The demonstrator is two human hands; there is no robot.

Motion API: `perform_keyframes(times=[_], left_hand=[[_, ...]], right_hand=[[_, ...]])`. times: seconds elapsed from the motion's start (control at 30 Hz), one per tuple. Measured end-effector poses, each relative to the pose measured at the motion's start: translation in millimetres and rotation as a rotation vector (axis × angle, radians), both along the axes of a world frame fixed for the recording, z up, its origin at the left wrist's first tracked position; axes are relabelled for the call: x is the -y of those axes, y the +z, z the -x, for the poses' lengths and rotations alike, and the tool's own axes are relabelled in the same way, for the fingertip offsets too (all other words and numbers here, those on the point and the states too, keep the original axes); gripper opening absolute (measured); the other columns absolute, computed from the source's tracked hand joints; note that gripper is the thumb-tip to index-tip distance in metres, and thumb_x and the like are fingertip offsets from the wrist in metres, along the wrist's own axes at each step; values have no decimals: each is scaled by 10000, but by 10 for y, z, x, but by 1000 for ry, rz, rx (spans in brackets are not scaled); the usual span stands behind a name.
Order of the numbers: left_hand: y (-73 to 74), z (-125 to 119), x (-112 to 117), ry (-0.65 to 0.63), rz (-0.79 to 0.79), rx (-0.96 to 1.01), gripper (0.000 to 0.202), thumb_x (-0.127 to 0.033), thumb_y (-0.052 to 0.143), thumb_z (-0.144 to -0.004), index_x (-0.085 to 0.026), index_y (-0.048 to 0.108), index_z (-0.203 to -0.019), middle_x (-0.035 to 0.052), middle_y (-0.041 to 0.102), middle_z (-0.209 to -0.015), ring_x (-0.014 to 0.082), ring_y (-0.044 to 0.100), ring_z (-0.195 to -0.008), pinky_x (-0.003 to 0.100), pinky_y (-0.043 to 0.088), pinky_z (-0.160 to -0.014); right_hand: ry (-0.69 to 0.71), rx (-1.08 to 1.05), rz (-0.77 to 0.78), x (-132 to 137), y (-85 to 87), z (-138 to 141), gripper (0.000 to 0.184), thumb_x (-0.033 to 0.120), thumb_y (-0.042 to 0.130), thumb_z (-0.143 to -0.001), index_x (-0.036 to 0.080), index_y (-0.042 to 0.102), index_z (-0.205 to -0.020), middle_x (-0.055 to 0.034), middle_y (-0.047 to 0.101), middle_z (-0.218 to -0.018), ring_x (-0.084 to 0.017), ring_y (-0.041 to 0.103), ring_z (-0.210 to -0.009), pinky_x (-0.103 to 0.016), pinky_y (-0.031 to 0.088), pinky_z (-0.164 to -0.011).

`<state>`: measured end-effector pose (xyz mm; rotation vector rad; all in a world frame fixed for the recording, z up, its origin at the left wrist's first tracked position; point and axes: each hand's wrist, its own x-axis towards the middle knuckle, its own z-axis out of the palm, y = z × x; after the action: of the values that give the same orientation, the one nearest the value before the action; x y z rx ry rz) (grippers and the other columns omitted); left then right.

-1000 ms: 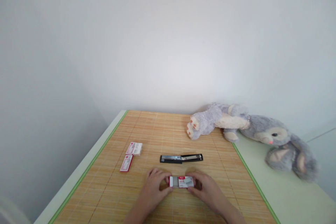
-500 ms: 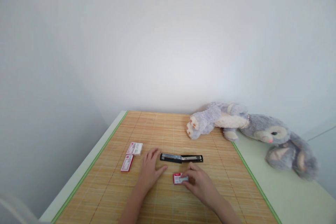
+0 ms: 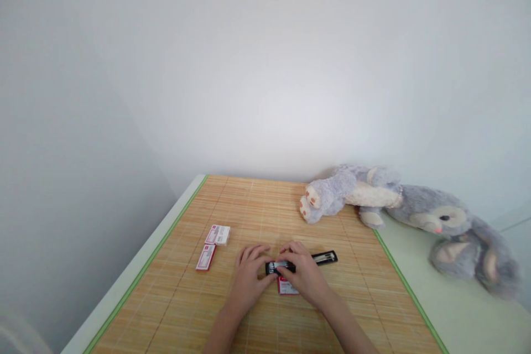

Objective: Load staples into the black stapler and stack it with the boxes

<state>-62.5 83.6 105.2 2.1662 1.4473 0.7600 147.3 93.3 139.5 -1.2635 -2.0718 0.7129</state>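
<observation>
A black stapler (image 3: 327, 258) lies unfolded on the bamboo mat, its silver inner parts facing up. My left hand (image 3: 250, 274) is closed on its left end, thumb in front and fingertips behind. Over the same half, my right hand (image 3: 303, 272) pinches a small silvery strip of staples (image 3: 279, 269) at the stapler's channel; the fingers partly cover it. Just below the stapler is a small red and white staple box (image 3: 286, 286), partly hidden by my right hand.
Several more red and white staple boxes (image 3: 206, 258) sit together on the left of the bamboo mat (image 3: 186, 310). A grey plush rabbit (image 3: 373, 194) lies across the back right, over the mat's green edge and onto the pale tabletop (image 3: 464, 310).
My right hand has moved up from the staple box to the stapler with the strip. My left hand has shifted right and taken hold of the stapler's end, and the stapler is now tilted.
</observation>
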Motion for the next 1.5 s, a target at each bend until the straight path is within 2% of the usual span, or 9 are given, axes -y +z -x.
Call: perform_keyframes(times=[0.2, 0.37, 0.6, 0.77, 0.83, 0.97, 1.17, 1.33, 1.5], left_hand=[[-5, 3, -15, 16, -16, 13, 314, -434, 777, -828, -384, 741, -1137, 1, 641, -1388, 286, 499, -1329, 547, 290, -1188], [-34, 7, -13, 26, -13, 15, 311, -426, 796, -811, -376, 739, -1113, -9, 641, -1387, 276, 493, -1336, 536, 300, -1189], [-32, 0, -17, 20, -6, 10, 311, -416, 791, -818, -365, 735, -1120, 4, 643, -1382, 284, 496, -1335, 543, 314, -1180], [-26, 6, -9, 30, 5, 16, 306, -409, 793, -813, -375, 735, -1112, -4, 639, -1388, 289, 492, -1339, 555, 330, -1173], [-30, 7, -11, 30, 0, 22, 306, -400, 793, -811, -376, 738, -1111, -3, 641, -1385, 289, 495, -1334, 551, 336, -1170], [-36, -9, -19, 36, -4, 36, 305, -382, 803, -795, -376, 748, -1095, 3, 649, -1367, 293, 499, -1322, 541, 353, -1155], [-15, -41, -20, 34, 17, 38, 319, -389, 817, -779, -399, 752, -1091, -14, 655, -1361, 293, 488, -1325, 530, 349, -1148], [6, -39, -12, 29, 24, 39, 317, -405, 804, -794, -395, 754, -1107, -8, 653, -1368, 291, 486, -1323, 520, 339, -1152], [18, -48, -14, 28, 34, 40, 351, -413, 802, -794, -377, 747, -1139, 10, 650, -1371, 298, 489, -1317, 521, 355, -1137]], right_hand=[[-6, 48, -12, -12, 65, -42, 274, 146, 801, -788, 267, 750, -1029, -32, 652, -1117, -228, 583, -1089, -341, 444, -963], [-89, 196, -37, 38, 92, -152, 155, 193, 829, -773, 254, 730, -874, -28, 650, -1099, -241, 566, -1093, -352, 426, -955], [-63, 273, -23, 149, 134, -87, 188, 236, 789, -807, 313, 751, -975, -27, 653, -1270, -276, 533, -1224, -395, 388, -1010], [-119, 347, -4, 54, 255, -693, 542, 262, 800, -748, 323, 678, -1273, -74, 612, -1351, -309, 496, -1297, -439, 365, -1078], [-132, 350, 83, -1, 277, -1001, 646, 266, 802, -728, 300, 635, -1351, -82, 651, -1249, -297, 568, -1190, -406, 423, -1003], [15, 203, 283, -84, 290, -1299, 277, 275, 752, -776, 261, 759, -1053, -27, 699, -982, -223, 647, -910, -322, 473, -830], [24, -32, 364, -149, 324, -969, 239, 402, 779, -794, 208, 716, -917, 17, 657, -780, -165, 576, -714, -266, 419, -640], [56, 82, 256, -189, 331, -562, 225, 353, 794, -782, 200, 629, -785, 62, 540, -694, -119, 492, -647, -236, 337, -587], [64, 195, 190, -197, 266, -232, 203, 271, 805, -728, 201, 617, -762, 51, 554, -724, -129, 503, -688, -237, 304, -615]])
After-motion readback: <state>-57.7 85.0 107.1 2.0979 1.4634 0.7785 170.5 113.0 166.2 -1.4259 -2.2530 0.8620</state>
